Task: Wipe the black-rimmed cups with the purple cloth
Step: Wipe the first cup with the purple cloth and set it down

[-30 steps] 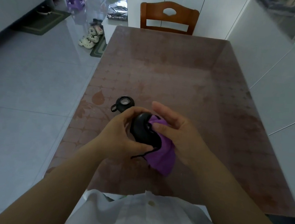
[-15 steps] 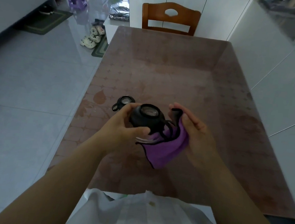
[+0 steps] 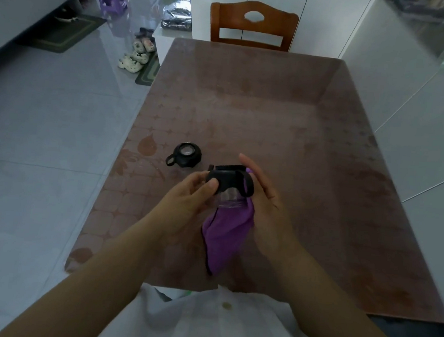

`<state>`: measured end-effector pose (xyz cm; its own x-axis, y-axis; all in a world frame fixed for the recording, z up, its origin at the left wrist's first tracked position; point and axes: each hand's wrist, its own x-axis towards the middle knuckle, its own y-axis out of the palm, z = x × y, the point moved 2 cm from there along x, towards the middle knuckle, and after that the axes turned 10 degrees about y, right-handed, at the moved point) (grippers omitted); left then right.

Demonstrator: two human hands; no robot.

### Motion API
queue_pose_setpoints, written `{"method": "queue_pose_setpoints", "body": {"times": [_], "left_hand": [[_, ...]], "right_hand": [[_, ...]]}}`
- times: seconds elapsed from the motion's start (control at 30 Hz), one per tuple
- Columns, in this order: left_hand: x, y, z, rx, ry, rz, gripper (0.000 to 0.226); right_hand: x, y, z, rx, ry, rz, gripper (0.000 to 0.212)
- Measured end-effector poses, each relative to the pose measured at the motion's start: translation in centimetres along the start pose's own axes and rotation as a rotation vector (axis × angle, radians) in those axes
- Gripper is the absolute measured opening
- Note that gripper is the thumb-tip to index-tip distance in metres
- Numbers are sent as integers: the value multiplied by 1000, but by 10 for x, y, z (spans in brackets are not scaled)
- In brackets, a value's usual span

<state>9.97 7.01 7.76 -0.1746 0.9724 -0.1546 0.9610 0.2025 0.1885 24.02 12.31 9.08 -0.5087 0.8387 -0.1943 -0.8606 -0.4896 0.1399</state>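
Two black-rimmed cups were in view: one cup in hand point(image 3: 228, 186), held above the near half of the table point(image 3: 311, 138), and a second cup on the table point(image 3: 186, 155), standing apart to the left and slightly farther off, mouth up, handle toward the left. Left hand point(image 3: 186, 200) grasped the held cup by its black band, thumb over the front; clear glass lower body visible below the band. Right hand point(image 3: 263, 198) pressed the purple cloth point(image 3: 223, 237) against the cup's right side, fingers extended upward behind the handle; most of the cloth hung loose below the cup toward the table edge. Judged step: wiping of the held cup's outside under way, not finished; whether its inside had been wiped could not be told. Cup on the table untouched by either hand at this moment; its state, wiped or not, could not be read from the view. Remaining, by estimate: finish this cup, set it down, possibly the other
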Motion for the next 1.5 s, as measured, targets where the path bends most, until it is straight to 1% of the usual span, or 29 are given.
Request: {"method": "queue_pose_setpoints", "body": {"times": [0.07,0.13,0.2,0.27,0.37,0.47,0.53,0.57,0.67,0.7,0.73,0.8,0.87,0.93,1.0,1.07,1.13,1.2,1.27,1.33,1.4,1.47,1.5], "left_hand": [[-1,3,-3,68,-1,9,59],[-2,8,-8,154,0,37,67],[-1,12,-15,203,22,49,68],[-1,13,-19,206,43,32,67],[-1,10,-18,162,85,-47,72],[3,5,-16,27,104,-80,80],[4,3,-15,-76,70,-103,86],[3,4,-15,-136,45,-99,79],[-5,10,-19,-356,-33,-45,36],[-5,9,-17,-404,-42,-45,32],[-5,9,-17,-426,-45,-62,34],[-5,8,-18,-385,-60,-102,41],[-5,11,-17,-286,-106,-90,50],[-5,11,-16,-162,-138,-78,56],[-6,8,-18,-96,-103,-64,61],[-6,4,-17,-46,-58,-49,67],[-6,3,-15,-15,29,-3,60],[-7,4,-14,-18,118,53,56],[-8,4,-11,-23,156,57,55],[-7,2,-9,-78,157,38,54],[-7,3,-8,-168,132,33,59],[-8,3,-8,-232,114,45,66],[-7,1,-10,-235,113,47,65]], "right_hand": [[0,-1,0,-46,3,-8,33],[-2,4,1,-156,-50,0,31],[-3,11,0,-276,-105,-3,31],[-4,14,1,-343,-155,-9,33],[-3,12,4,-380,-217,-4,34],[-1,6,6,-351,-266,-47,36],[2,1,5,-322,-261,-70,34],[3,-1,4,-322,-249,-84,33],[7,-7,3,-328,-171,-112,30],[8,-7,3,-330,-132,-110,30],[8,-6,4,-329,-100,-105,31],[5,0,7,-283,-88,-96,30],[2,5,14,-215,-103,-91,30],[-1,10,21,-218,-110,-62,33],[-3,15,25,-290,-114,-28,36],[-5,19,25,-369,-138,-16,34],[-5,22,23,-386,-143,-21,32],[-4,20,21,-342,-134,-26,33],[-3,18,19,-295,-139,-25,33],[-2,15,14,-191,-136,-5,34],[-3,10,8,-95,-118,-3,34],[-4,5,1,-124,-88,-41,34],[-4,3,-2,-159,-68,-66,35]]}}
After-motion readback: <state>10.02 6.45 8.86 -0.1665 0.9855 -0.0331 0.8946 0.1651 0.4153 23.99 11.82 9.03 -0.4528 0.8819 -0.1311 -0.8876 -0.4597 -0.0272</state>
